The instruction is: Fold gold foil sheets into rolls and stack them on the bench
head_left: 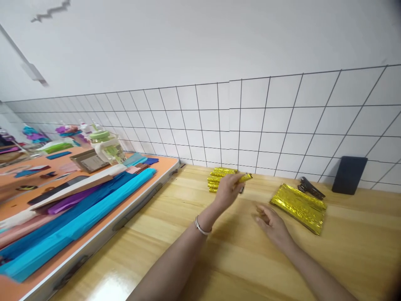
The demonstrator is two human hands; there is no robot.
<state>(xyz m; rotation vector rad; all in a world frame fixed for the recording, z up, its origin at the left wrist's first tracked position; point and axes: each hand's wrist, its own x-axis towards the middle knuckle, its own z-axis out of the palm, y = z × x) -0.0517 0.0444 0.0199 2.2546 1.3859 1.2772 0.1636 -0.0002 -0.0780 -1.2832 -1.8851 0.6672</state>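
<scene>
My left hand (pixel 229 190) is closed on a small roll of shiny gold foil (pixel 246 177), whose end sticks out past the fingers. Just behind that hand lies a row of similar gold foil rolls (pixel 214 182), partly covered by it. My right hand (pixel 271 221) hovers low over the wooden table (pixel 241 259), fingers curled loosely and apart from the thumb, with nothing visible in them. To its right a flat stack of gold foil sheets (pixel 300 208) rests on the table. A dark hair clip (pixel 310 188) lies against the stack's far edge.
A black phone-like slab (pixel 349 175) leans on the white tiled wall (pixel 250 125). At left, an orange-topped table (pixel 169 164) holds blue crepe paper rolls (pixel 94 228), a small cardboard box (pixel 89 161) and a bottle with a green lid (pixel 106 146).
</scene>
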